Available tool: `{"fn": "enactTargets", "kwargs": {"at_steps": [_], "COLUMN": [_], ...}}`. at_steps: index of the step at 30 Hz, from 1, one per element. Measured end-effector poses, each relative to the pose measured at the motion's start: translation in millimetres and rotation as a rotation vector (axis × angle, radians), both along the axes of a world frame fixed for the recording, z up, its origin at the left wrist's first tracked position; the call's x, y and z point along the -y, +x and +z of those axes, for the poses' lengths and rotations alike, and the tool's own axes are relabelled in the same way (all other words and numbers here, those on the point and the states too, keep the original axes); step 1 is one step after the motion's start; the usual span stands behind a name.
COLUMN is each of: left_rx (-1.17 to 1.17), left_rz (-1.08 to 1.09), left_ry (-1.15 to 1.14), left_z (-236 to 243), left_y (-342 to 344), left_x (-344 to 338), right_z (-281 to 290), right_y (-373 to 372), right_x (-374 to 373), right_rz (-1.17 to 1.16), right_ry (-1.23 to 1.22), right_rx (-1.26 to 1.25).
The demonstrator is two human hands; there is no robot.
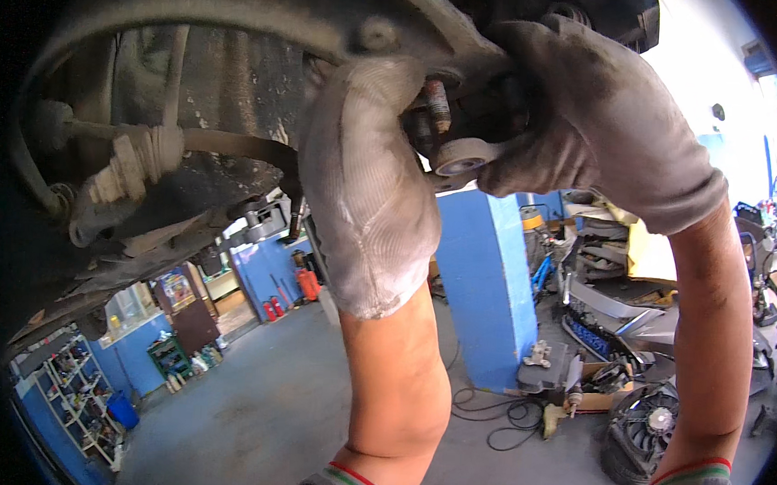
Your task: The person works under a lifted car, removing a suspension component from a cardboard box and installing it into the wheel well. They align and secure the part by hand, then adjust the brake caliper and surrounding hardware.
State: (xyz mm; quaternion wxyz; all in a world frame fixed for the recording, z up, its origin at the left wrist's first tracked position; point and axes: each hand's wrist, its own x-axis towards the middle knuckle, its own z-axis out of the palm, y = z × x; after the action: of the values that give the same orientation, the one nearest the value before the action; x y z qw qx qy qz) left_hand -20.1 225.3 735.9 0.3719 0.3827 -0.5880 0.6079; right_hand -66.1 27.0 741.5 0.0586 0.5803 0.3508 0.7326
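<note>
Both my hands wear dirty grey work gloves and reach up to the underside of a raised vehicle. My left hand (366, 179) is up against a dark metal suspension arm (269, 17); its fingers are hidden from view. Between the hands hangs a rusty, reddish threaded bolt or stud (438, 105). Just below it is a metal part with a round, ring-shaped end (463, 158). My right hand (592, 113) is closed around the part behind this ring, and its fingertips curl beside it. Whether the part is loose or attached, I cannot tell.
A blue post (488, 284) stands behind my hands. Car parts, a radiator fan (648, 427) and a black cable (507, 419) lie on the grey floor at right. At left are a white shelf rack (77, 392), a blue bin (122, 410) and red fire extinguishers (271, 308).
</note>
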Motion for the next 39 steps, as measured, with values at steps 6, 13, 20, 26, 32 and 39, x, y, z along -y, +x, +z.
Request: {"fn": "enactTargets", "kwargs": {"at_steps": [6,13,20,26,32,39], "left_rx": [-0.129,-0.389,-0.045,-0.018,0.008,0.189], "left_rz": [-0.159,-0.471,-0.352,-0.283,-0.166,-0.114], "left_ry": [-0.071,0.037,0.204,0.111,0.008,-0.02], "left_z": [-1,-7,2,2,-2,-5], "left_y": [-7,-10,9,13,5,5], "left_x": [12,11,-5,-6,0,-3], "right_z": [7,3,13,12,10,12], "right_y": [-2,-6,-2,-3,-3,-19], "right_x": [11,10,1,-8,-2,-6], "right_rz": [-0.186,-0.131,0.051,0.303,0.225,0.755], "right_ry": [-0.061,0.015,0.028,0.103,-0.025,-0.068], "right_rx": [-0.006,-0.13,-0.242,-0.516,-0.207,-0.88]}}
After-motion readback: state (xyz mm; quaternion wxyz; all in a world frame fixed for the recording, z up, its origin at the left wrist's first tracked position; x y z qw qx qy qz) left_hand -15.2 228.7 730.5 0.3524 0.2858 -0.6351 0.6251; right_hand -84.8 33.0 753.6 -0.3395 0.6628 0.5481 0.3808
